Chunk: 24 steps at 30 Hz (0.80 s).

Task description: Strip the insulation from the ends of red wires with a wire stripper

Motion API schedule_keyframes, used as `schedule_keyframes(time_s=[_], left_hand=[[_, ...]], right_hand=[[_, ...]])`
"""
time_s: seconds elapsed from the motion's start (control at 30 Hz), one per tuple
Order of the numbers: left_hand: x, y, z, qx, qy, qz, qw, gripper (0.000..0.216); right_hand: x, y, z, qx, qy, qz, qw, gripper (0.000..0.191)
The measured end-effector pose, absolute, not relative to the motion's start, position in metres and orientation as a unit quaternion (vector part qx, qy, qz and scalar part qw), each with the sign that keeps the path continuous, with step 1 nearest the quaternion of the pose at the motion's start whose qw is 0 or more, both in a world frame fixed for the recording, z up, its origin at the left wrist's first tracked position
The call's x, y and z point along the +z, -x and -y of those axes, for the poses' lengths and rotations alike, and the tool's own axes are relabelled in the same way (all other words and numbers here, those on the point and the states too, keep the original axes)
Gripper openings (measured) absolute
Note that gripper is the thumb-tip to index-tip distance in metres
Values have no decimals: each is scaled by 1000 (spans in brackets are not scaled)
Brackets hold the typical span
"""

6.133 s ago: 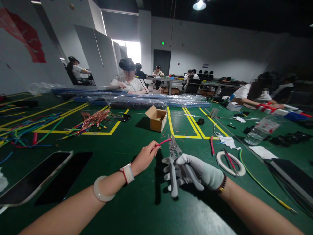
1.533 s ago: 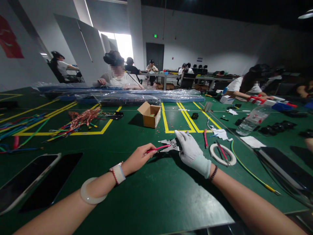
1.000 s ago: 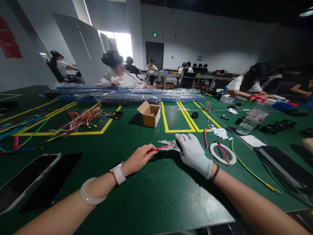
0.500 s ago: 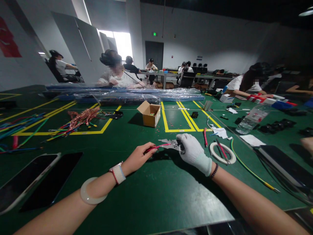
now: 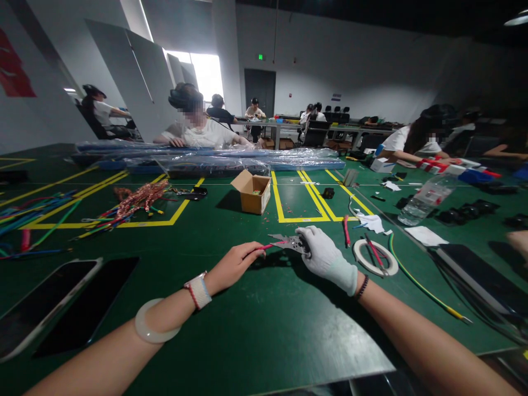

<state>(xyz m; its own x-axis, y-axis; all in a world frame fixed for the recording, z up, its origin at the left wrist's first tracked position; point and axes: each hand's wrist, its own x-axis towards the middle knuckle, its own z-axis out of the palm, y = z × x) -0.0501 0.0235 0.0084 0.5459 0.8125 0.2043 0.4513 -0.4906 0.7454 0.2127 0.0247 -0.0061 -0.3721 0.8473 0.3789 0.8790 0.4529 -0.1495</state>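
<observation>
Bare, with a watch at the wrist, my left hand (image 5: 237,265) pinches a short red wire (image 5: 270,245) that points to the right. My right hand (image 5: 324,254) wears a pale glove and is closed round a pair of wire strippers (image 5: 293,245). The strippers' metal jaws reach left, apart at the tips, and the wire's far end lies between them. The handles are mostly hidden in the glove. Both hands are just above the green table (image 5: 264,319).
Beyond my hands stands an open cardboard box (image 5: 256,199). On the left lie a copper wire bundle (image 5: 140,199) and two phones. To the right are a white tape ring (image 5: 358,258), a green-yellow cable (image 5: 416,283) and a plastic bottle (image 5: 427,199). Other people sit around.
The strippers' jaws have tilted slightly and spread a little more at the tips. The person opposite has lowered an arm to the table's far side.
</observation>
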Motion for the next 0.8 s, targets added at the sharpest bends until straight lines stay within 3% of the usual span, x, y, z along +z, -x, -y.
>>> schedule_keyframes(time_s=[0.2,0.33,0.6,0.8], left_hand=[[6,50,-23,265,-830,-381,308,30],[3,49,-24,270,-838,-382,282,30],[-2,49,-24,269,-853,-381,232,29],[-4,49,-24,276,-852,-391,212,28]], right_hand=[[5,-209,-20,-110,544,817,159,37],[6,-207,-19,-83,575,802,142,39],[-6,-209,-25,-37,513,816,264,47],[-7,-211,-26,-55,491,819,293,54]])
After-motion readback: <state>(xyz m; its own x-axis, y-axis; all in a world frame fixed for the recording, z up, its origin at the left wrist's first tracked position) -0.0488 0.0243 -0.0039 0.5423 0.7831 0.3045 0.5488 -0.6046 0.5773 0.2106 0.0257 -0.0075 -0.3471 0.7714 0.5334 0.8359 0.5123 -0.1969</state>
